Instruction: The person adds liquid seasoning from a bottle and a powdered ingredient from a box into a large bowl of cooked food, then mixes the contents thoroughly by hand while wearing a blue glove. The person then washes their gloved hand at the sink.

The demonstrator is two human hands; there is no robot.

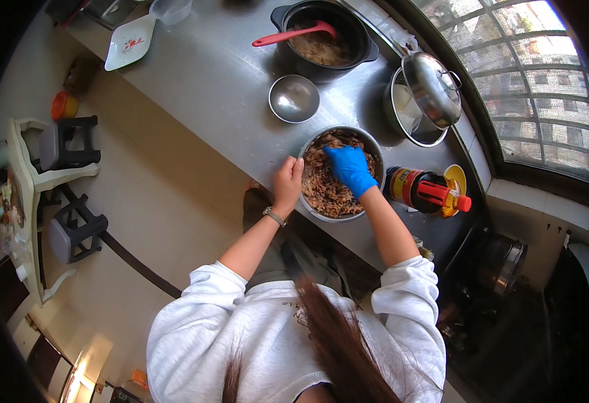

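Note:
A round metal bowl (338, 219) holding a dark, chunky food mixture (324, 187) stands at the counter's edge before me. My left hand (289, 182), bare and with a watch on the wrist, grips the bowl's left rim. In a blue disposable glove, my right hand (349, 166) is pressed into the mixture; its fingertips are partly hidden there, and I cannot tell whether they close on any of it. Just right of the bowl is a bottle of dark sauce (428, 192) with a red cap. A small empty steel bowl (294, 99) sits beyond the large one.
On the steel counter (208, 75) stand a black pot (319, 75) with a red ladle (287, 37), a steel pot (400, 118) with its lid (431, 90) tilted on it, and a white tray (130, 43). A barred window (531, 80) borders the right side.

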